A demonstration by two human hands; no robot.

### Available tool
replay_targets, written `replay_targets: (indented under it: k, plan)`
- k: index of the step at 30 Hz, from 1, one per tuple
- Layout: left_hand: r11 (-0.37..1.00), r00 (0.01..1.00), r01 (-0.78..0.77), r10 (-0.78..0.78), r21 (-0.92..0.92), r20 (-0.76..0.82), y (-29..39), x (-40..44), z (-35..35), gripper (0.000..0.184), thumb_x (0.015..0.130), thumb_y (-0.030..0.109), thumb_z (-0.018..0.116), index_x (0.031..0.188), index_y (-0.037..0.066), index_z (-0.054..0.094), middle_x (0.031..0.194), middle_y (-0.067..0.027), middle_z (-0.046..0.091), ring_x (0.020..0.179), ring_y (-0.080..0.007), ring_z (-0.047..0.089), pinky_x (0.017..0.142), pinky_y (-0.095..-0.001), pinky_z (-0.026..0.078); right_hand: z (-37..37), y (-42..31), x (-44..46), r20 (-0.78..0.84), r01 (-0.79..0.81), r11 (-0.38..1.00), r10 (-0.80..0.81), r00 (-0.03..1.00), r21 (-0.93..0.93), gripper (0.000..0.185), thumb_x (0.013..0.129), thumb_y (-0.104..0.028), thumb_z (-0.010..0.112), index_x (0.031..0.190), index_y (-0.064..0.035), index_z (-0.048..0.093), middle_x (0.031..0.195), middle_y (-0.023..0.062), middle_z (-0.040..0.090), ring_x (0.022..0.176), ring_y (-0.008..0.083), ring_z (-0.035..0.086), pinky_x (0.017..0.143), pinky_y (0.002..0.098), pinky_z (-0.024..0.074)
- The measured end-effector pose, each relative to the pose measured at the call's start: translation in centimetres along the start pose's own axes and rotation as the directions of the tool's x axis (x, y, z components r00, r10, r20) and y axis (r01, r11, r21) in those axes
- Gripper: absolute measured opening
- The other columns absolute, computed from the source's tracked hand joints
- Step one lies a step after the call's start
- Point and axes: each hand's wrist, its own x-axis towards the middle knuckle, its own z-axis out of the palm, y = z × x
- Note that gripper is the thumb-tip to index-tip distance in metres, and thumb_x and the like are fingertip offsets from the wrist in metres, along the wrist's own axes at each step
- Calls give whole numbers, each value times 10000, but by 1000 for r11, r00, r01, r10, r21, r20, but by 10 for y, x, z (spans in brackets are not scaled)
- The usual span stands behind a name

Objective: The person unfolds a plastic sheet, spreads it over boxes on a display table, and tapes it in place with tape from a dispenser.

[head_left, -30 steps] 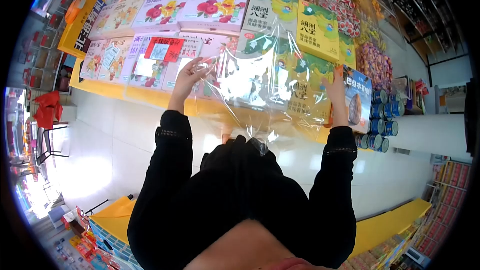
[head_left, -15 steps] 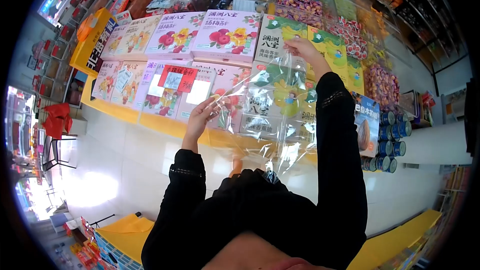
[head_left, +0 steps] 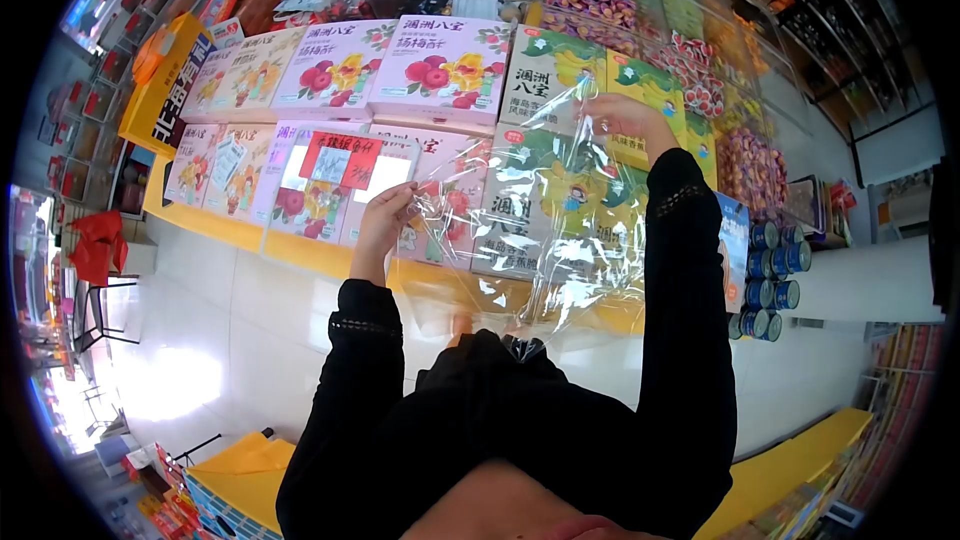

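Observation:
Between my two hands stretches a sheet of clear plastic film (head_left: 540,265), wrinkled and shiny, hanging down toward my body. My left hand (head_left: 383,223) pinches its left edge, in front of a pink gift box (head_left: 450,175). Further right and higher, my right hand (head_left: 625,120) has its fingers closed on the other edge, over the green boxes (head_left: 555,65). Through the film I see more green and yellow boxes. Whether the film is a single sheet or a bag, I cannot tell.
Purple boxes (head_left: 440,70) stand in rows on a yellow-edged display table (head_left: 220,222). A red handwritten sign (head_left: 340,160) is propped on the left. Blue cans (head_left: 775,270) are stacked at right. Wrapped sweets (head_left: 755,160) fill clear bins behind. A yellow box (head_left: 165,85) sits at far left.
My hands have moved apart slightly, the left going left and the right going a little right and down. The film is spread wider between them. The view has shifted slightly.

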Motion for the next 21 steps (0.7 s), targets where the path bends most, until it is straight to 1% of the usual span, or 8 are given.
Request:
replay_targets:
  k: [4, 6, 7, 9, 11, 14, 16, 21]
  plan:
    - [999, 1000, 11, -12, 47, 2, 9, 1, -3, 236, 808, 99, 543, 1011, -21, 553, 895, -73, 603, 738, -130, 575, 652, -250, 477, -26, 15, 9, -4, -16, 972, 15, 1000, -233, 255, 813, -202, 563, 1015, -48, 548, 866, 27, 592, 702, 90, 535, 643, 220, 443]
    - [998, 999, 17, -14, 66, -44, 11, 4, -3, 225, 805, 97, 547, 997, -18, 559, 874, -61, 601, 734, -125, 573, 645, -249, 477, -24, 9, 3, -117, 134, 946, -175, 978, -293, 307, 803, -213, 579, 1056, -45, 532, 934, 42, 587, 734, 97, 553, 650, 221, 456]
    - [996, 996, 14, -6, 86, -93, 11, 5, -2, 214, 802, 95, 551, 984, -16, 565, 852, -49, 599, 729, -119, 571, 637, -247, 477, -18, 6, -4, -123, 128, 948, -170, 978, -293, 307, 803, -213, 579, 1056, -45, 532, 934, 42, 587, 734, 97, 553, 650, 221, 456]
    - [994, 992, -6, 20, 109, -121, 13, 2, -2, 210, 800, 93, 554, 977, -20, 563, 842, -51, 595, 719, -116, 569, 622, -248, 477, -4, 4, -20, -178, 238, 969, -223, 959, 66, 340, 814, -245, 567, 1076, -36, 508, 926, 52, 588, 734, 114, 558, 662, 225, 457]
    - [995, 993, -55, 64, 86, -97, 7, 2, -15, 228, 807, 101, 548, 1010, -4, 552, 877, -38, 587, 730, -107, 544, 688, -241, 456, -4, 20, -36, -166, 180, 978, -162, 973, 103, 316, 842, -215, 521, 1090, -22, 492, 919, 56, 582, 763, 139, 568, 681, 247, 460]
    - [996, 989, -75, 82, 54, -124, -5, 4, -28, 235, 801, 99, 561, 1012, -4, 549, 876, -50, 587, 737, -117, 543, 699, -234, 446, -13, 66, -46, 12, -97, 994, 97, 995, 58, 294, 843, -201, 519, 1074, -20, 509, 910, 51, 583, 803, 147, 570, 716, 253, 463]
    - [997, 992, -56, 61, 48, -110, -2, 1, -29, 228, 798, 92, 565, 1003, -5, 550, 880, -57, 587, 741, -119, 544, 699, -233, 445, -14, 88, -47, -89, -42, 993, 32, 995, -110, 249, 836, -191, 527, 1014, -17, 539, 888, 47, 586, 811, 145, 570, 732, 255, 463]
    - [993, 982, -85, 97, 78, -162, -2, 16, -24, 274, 782, 76, 579, 1019, -49, 520, 876, -86, 592, 770, -130, 565, 682, -227, 458, -19, 92, -49, -255, 197, 980, -198, 947, -27, 205, 833, -195, 533, 953, -32, 558, 856, 21, 588, 765, 109, 547, 710, 235, 451]
